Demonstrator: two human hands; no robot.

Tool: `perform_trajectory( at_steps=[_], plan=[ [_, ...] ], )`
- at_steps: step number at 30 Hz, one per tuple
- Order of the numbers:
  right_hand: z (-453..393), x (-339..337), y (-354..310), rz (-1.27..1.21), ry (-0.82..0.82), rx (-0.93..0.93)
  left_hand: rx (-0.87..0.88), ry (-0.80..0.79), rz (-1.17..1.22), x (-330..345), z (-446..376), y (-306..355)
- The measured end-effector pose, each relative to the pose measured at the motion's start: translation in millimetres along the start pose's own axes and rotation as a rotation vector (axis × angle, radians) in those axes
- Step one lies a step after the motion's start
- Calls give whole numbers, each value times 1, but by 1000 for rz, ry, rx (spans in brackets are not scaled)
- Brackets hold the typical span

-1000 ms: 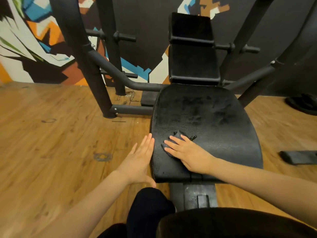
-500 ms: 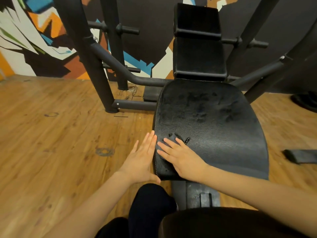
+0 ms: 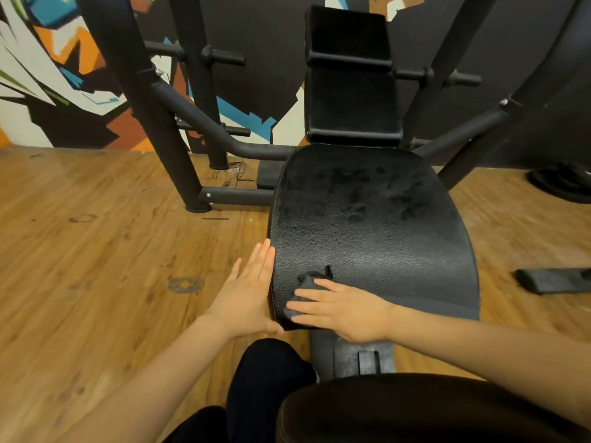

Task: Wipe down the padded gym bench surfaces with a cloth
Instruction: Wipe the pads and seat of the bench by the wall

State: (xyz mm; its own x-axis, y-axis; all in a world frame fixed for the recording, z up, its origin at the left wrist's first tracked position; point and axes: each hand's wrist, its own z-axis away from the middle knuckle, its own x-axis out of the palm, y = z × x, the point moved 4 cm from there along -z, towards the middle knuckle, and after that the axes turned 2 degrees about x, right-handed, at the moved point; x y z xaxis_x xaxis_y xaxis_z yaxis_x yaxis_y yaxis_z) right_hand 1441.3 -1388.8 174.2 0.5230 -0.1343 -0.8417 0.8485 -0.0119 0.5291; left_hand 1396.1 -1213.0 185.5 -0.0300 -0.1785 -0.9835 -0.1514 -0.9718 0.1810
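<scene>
I see two hands, one cloth and three padded parts of the bench. My right hand (image 3: 347,310) lies flat on the cloth (image 3: 305,290), fingers straight and a little spread, pointing to the left; it presses the cloth down and its grip is not closed around it. My left hand (image 3: 248,290) is also flat with straight fingers together, pointing away from me, and it rests against the left edge of the seat pad (image 3: 380,238); its grip holds nothing.

The cloth is small, dark grey and crumpled, and it lies on the near left corner of the seat pad, partly under my right fingers. One bunched end sticks out beyond my fingertips, toward the far side. Its long axis goes roughly from me away, slightly tilted to the right.

The seat pad is wide, black, with grainy leather-like skin and light stitching along the left edge. Its long axis runs away from me toward the back pad (image 3: 350,78). The far half shows dull, smeared patches, while the near half looks more even and shiny. The back pad is narrower, black and stands up behind the seat. A third dark pad (image 3: 415,410) is at the bottom, close to me.

The bench frame (image 3: 153,103) is black metal, and it stands on a wooden floor (image 3: 96,266).
</scene>
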Motion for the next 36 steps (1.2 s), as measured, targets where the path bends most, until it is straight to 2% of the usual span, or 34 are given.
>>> perform_trajectory(
  at_steps=[5, 8, 14, 18, 22, 28, 32, 36],
  plan=[
    [113, 32, 27, 0, -100, 120, 1, -3, 14, -1, 0, 1],
    [143, 34, 39, -35, -144, 208, 4, -9, 8, -1, 0, 2],
    [46, 7, 15, -39, 55, 184, 2, -7, -8, -4, 3, 5],
    [26, 5, 13, 7, 1, 95, -24, -10, -52, -5, 3, 8],
    [95, 27, 25, 13, -93, 158, -25, -4, -28, -7, 4, 9],
    [215, 50, 41, -101, -205, 376, -24, 8, 7, -7, 4, 13],
    [202, 46, 38, -116, -195, 446, -19, 6, 25, -6, 3, 14],
    [123, 26, 24, -69, -57, 298, -23, 7, 16, -6, 4, 13]
  ],
)
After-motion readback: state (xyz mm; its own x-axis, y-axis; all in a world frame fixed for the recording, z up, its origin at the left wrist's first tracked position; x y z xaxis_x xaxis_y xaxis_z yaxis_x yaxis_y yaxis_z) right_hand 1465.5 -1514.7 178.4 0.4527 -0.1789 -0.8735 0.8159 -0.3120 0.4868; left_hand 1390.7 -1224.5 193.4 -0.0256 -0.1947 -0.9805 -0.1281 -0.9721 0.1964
